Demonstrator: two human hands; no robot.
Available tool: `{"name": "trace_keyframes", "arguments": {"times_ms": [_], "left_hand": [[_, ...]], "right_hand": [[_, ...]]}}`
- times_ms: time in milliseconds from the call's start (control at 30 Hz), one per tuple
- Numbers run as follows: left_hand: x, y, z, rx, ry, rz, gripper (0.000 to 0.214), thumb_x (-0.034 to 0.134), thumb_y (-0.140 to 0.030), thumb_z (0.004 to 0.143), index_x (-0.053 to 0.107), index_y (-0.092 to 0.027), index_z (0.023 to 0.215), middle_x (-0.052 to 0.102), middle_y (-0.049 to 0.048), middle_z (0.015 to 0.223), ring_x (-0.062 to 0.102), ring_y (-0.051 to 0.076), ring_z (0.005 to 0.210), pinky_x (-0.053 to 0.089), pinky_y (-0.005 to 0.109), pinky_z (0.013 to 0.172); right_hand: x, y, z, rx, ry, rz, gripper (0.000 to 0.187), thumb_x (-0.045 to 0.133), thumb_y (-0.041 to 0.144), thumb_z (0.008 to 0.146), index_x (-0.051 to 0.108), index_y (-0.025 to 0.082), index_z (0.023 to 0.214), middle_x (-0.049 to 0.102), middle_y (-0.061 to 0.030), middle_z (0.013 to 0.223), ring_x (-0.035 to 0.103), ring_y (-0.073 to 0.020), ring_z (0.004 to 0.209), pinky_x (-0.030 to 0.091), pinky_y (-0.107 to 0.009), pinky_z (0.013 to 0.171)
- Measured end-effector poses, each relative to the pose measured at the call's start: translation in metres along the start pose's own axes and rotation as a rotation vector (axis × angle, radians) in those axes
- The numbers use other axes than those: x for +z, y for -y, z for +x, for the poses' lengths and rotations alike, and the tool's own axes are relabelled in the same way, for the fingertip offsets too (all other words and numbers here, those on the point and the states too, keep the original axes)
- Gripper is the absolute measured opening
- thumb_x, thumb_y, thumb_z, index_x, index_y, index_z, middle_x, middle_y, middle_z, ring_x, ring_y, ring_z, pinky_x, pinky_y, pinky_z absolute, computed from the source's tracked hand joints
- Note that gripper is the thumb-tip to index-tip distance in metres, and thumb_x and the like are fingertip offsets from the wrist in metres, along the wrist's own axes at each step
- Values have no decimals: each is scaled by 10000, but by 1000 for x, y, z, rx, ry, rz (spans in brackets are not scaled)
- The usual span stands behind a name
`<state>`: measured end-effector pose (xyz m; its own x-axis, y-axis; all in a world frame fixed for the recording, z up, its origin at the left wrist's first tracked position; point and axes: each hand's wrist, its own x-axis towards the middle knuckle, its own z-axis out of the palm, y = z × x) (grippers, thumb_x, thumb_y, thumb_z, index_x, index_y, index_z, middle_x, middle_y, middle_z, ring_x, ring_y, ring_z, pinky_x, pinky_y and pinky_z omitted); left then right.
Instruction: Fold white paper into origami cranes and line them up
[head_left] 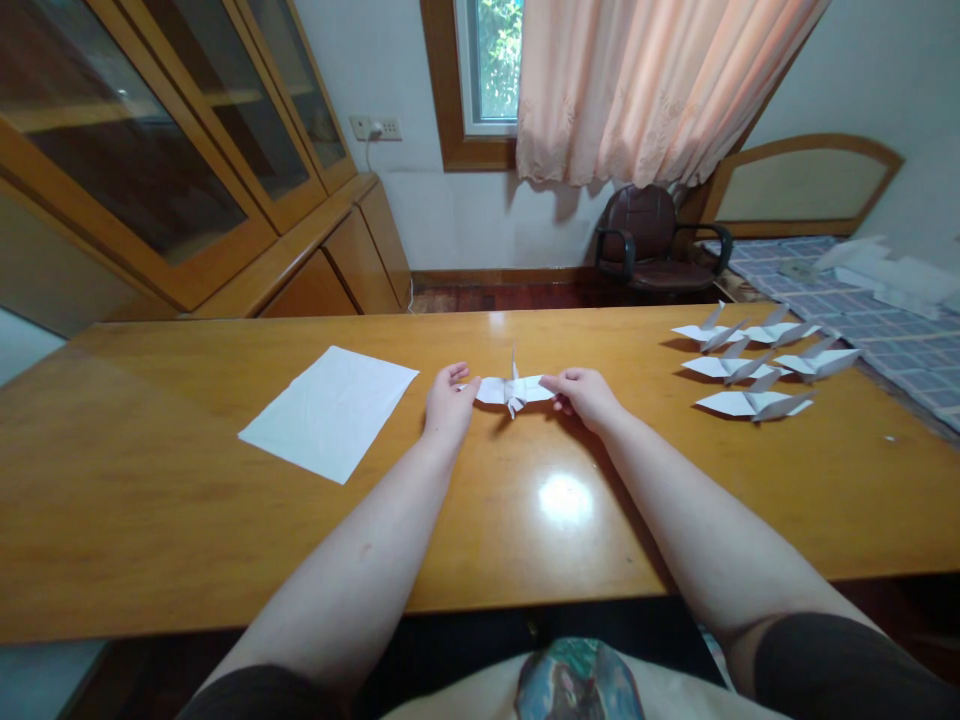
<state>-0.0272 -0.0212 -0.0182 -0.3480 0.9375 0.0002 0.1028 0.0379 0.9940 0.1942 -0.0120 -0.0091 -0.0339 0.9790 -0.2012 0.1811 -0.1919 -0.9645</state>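
A white folded paper crane (514, 390) is held between my two hands over the middle of the table, its wings spread to the sides and a thin point sticking up at the far side. My left hand (450, 400) pinches the tip of the left wing between thumb and fingers. At the other wing tip, my right hand (585, 396) grips the paper with thumb and forefinger. To the left of my hands lies a flat white sheet of paper (330, 415). Several finished-looking paper cranes (754, 402) stand grouped on the table at the right.
The wooden table (480, 560) has a bright glare spot near my right forearm. Beyond it are a brown armchair (651, 240), a pink curtain (637, 90) and a bed with a checked cover (840, 310). A glass-fronted cabinet (225, 230) stands at the left.
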Motion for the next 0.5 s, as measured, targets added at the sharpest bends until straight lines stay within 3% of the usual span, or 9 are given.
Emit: {"name": "trace_keyframes", "arguments": {"times_ms": [100,233,333,500], "left_hand": [[-4,-5,-2,128,26,110,322,666,-334,780,654,-195,1071,656,100,1165,606,223,1050,470,371,927],[-6,-16,-10,273,239,173,272,647,-362,798,696,-214,1021,683,84,1117,596,229,1076,423,374,980],[-4,-20,-16,271,358,213,205,713,-319,730,720,-215,907,706,76,1017,628,225,991,441,354,942],[-2,-22,-19,216,394,203,144,707,-287,720,717,-207,840,713,62,918,651,190,819,488,310,800]], "right_hand": [[0,1,-2,11,48,-51,348,709,465,710,567,167,600,566,-6,428,392,-67,320,234,-207,322],[1,6,-7,-3,138,-62,381,686,508,724,590,157,613,578,-12,446,413,-70,335,259,-209,340],[1,7,-8,-21,161,-78,403,690,532,712,594,155,604,575,-11,441,415,-72,346,271,-211,354],[1,5,-5,-28,166,-105,410,683,542,713,602,152,613,578,-14,439,415,-75,350,275,-212,359]]}}
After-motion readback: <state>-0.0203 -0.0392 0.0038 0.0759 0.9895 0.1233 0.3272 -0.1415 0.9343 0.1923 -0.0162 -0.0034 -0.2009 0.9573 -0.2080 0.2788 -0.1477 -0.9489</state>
